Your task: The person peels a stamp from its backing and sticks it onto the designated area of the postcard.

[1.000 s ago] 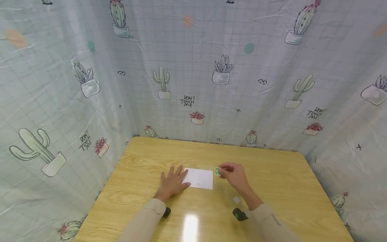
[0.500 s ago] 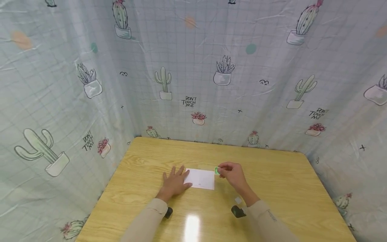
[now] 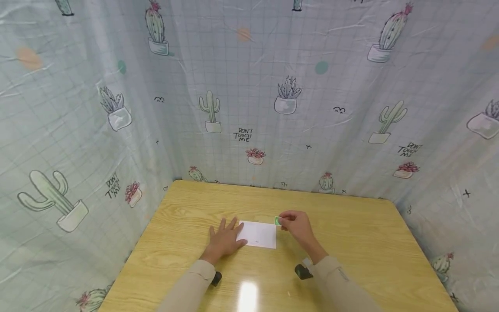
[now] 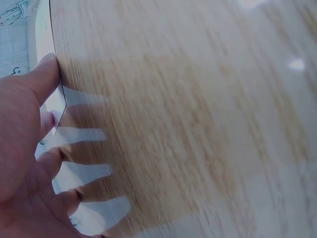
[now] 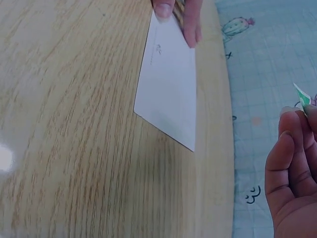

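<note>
A white, envelope-like rectangle of paper (image 3: 259, 235) lies flat on the wooden table, with a small printed mark near its lower edge. My left hand (image 3: 225, 240) rests on its left end, fingers spread and thumb on the paper. Between thumb and fingers, my right hand (image 3: 297, 225) pinches a small green stamp (image 3: 277, 221) with a white border. That stamp is just past the paper's upper right corner. In the right wrist view the stamp (image 5: 303, 98) shows nearly edge-on above the curled fingers. The left wrist view shows the left hand (image 4: 29, 134) at the paper's edge.
The wooden table (image 3: 351, 242) ends at a curtain (image 3: 249, 86) printed with cacti, which encloses the back and sides. Black wrist cameras show below both hands. A pale small piece (image 3: 307, 263) appears beside the right sleeve.
My right hand has shifted slightly left with the stamp, closer to the paper's upper right corner. My left hand stays in place on the paper. The head view has shifted a little.
</note>
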{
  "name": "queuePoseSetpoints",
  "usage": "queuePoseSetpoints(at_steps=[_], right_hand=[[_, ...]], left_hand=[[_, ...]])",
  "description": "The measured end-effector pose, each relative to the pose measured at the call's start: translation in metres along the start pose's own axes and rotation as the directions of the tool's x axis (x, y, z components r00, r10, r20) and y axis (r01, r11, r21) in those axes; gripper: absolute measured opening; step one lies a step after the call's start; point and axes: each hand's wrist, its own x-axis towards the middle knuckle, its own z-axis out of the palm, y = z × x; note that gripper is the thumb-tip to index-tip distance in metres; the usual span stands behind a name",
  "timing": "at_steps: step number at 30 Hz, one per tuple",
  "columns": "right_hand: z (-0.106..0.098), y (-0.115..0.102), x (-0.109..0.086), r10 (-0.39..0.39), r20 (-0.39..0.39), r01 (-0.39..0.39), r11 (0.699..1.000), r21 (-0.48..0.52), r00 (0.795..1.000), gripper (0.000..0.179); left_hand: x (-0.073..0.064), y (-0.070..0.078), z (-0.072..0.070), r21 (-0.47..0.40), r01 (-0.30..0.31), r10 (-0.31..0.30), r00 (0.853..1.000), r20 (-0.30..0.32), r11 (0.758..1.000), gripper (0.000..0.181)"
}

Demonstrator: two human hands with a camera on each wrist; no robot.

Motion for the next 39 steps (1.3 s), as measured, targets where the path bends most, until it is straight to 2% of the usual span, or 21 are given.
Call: queuePoseSetpoints(at_steps=[7, 16, 28, 39], right_hand=[[0.006, 0.004, 0.009, 0.006, -0.014, -0.006, 1.0, -0.022, 1.0, 0.007], [0.018, 0.012, 0.009, 0.05, 0.01, -0.049, 0.998, -0.025, 0.999, 0.007], [0.018, 0.016, 0.017, 0.098, -0.007, -0.099, 0.993, -0.062, 0.995, 0.009], [0.023, 0.027, 0.021, 0.124, -0.008, -0.124, 0.987, -0.103, 0.992, 0.009]], left_hand=[[0.001, 0.001, 0.0, 0.007, -0.01, 0.01, 1.0, 0.001, 1.0, 0.068], [-0.005, -0.009, 0.007, 0.001, 0.006, -0.006, 1.0, -0.001, 1.0, 0.069], [0.0, -0.001, 0.0, -0.006, -0.004, 0.004, 1.0, 0.003, 1.0, 0.068], [0.002, -0.004, 0.006, 0.004, 0.001, -0.001, 1.0, 0.0, 1.0, 0.069]])
